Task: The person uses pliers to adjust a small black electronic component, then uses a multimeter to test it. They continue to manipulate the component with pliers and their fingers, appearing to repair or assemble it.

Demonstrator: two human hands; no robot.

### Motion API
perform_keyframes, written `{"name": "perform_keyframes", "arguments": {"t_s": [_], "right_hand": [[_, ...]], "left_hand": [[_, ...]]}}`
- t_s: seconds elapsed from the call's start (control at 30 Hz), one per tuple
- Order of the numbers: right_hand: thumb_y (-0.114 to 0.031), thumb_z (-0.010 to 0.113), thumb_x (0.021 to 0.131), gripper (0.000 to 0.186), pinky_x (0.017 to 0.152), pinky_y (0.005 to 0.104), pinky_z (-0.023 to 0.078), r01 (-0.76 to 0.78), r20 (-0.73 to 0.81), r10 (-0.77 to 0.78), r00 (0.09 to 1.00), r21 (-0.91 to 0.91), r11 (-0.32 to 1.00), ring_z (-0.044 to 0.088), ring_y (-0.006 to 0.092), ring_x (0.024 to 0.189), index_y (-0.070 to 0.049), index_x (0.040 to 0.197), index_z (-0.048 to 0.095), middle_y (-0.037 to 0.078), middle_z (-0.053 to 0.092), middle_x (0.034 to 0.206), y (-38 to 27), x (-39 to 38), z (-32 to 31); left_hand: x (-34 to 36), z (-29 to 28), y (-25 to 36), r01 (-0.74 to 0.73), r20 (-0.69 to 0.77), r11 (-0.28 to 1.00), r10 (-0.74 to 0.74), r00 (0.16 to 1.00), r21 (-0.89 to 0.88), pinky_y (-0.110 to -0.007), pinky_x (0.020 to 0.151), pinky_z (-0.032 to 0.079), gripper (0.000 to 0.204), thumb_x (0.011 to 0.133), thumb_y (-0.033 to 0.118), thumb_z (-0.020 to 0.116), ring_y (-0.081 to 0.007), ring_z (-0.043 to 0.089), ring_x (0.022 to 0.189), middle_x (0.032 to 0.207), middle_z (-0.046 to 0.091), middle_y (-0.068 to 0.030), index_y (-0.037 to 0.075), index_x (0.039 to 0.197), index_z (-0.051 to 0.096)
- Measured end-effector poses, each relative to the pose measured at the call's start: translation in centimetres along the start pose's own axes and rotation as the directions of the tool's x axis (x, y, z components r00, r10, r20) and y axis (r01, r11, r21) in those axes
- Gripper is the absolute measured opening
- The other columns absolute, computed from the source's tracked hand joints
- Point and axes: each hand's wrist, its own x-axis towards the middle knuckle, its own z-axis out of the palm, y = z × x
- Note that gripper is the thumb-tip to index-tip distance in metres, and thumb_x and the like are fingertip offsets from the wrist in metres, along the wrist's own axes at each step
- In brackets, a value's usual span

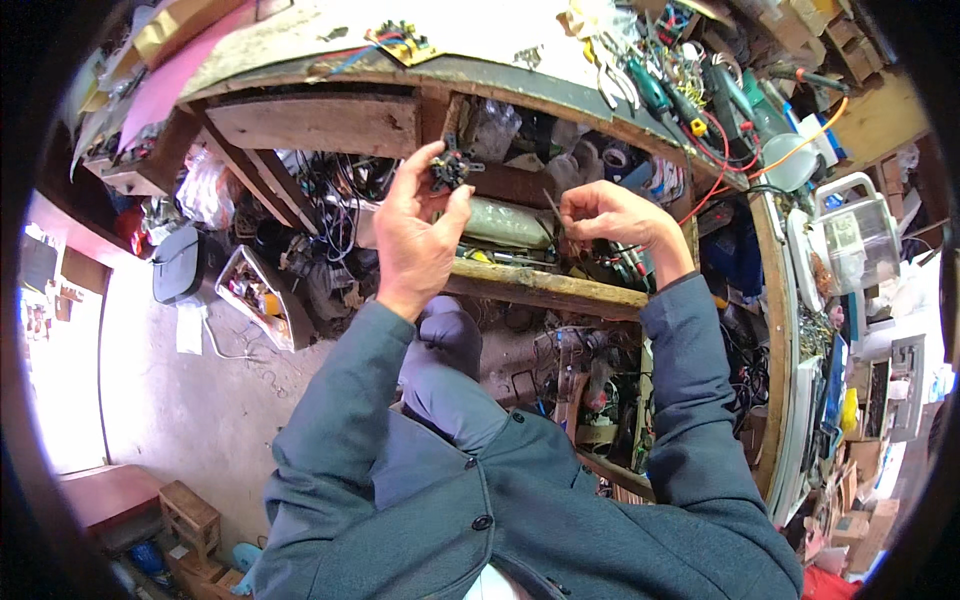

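The left hand [412, 238] is pinching a small black electronic part [450, 169] between thumb and fingertips above the cluttered shelf [545, 288], while the right hand [612, 216] is gripping a thin metal tool [553, 208] just beside it

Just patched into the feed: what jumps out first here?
The left hand pinches a small black part up at centre frame, and the right hand beside it grips a thin tool. Behind them, wooden shelves overflow with tangled wires, and pliers and screwdrivers litter the workbench on top.
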Motion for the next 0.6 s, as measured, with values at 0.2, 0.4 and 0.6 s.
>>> {"name": "perform_keyframes", "arguments": {"t_s": [0.2, 0.4, 0.6], "right_hand": [[-0.01, 0.062, 0.093, 0.01, 0.057, 0.0261, 0.048, 0.105, -0.228, -0.076, 0.971, 0.117, 0.988, 0.058, 0.0096, 0.061, -0.005, 0.087, 0.055, 0.0, 0.061, 0.07, -1.4, -0.7, 2.8], [-0.015, 0.059, 0.097, 0.015, 0.066, 0.0287, 0.044, 0.193, -0.585, -0.259, 0.769, -0.173, 0.966, 0.052, 0.0127, 0.073, -0.001, 0.096, 0.056, 0.002, 0.055, 0.077, -4.5, -4.2, 9.1], [-0.003, 0.06, 0.094, 0.022, 0.058, 0.0274, 0.042, 0.215, -0.792, -0.35, 0.5, -0.278, 0.936, 0.049, 0.0103, 0.06, -0.006, 0.115, 0.063, 0.004, 0.053, 0.067, -5.4, -4.5, 18.4]], "left_hand": [[-0.1, -0.9, 1.7, 0.162, 0.108, 0.984, -0.154, 0.982, -0.072, -0.028, 0.09, 0.054, 0.047, 0.09, -0.001, 0.069, -0.0133, 0.066, 0.1, 0.108, 0.068, -0.0053, -0.002, 0.134, 0.052], [-4.0, -3.7, 1.3, 0.006, 0.193, 0.94, -0.077, 0.978, 0.342, -0.027, 0.092, 0.05, 0.042, 0.085, 0.009, 0.079, -0.0116, 0.063, 0.103, 0.114, 0.068, -0.005, 0.003, 0.123, 0.064], [-6.1, -4.5, 1.2, -0.127, 0.248, 0.914, 0.03, 0.968, 0.385, -0.038, 0.115, 0.035, 0.043, 0.081, 0.017, 0.082, -0.0263, 0.048, 0.137, 0.134, 0.063, -0.0116, 0.003, 0.119, 0.066]]}}
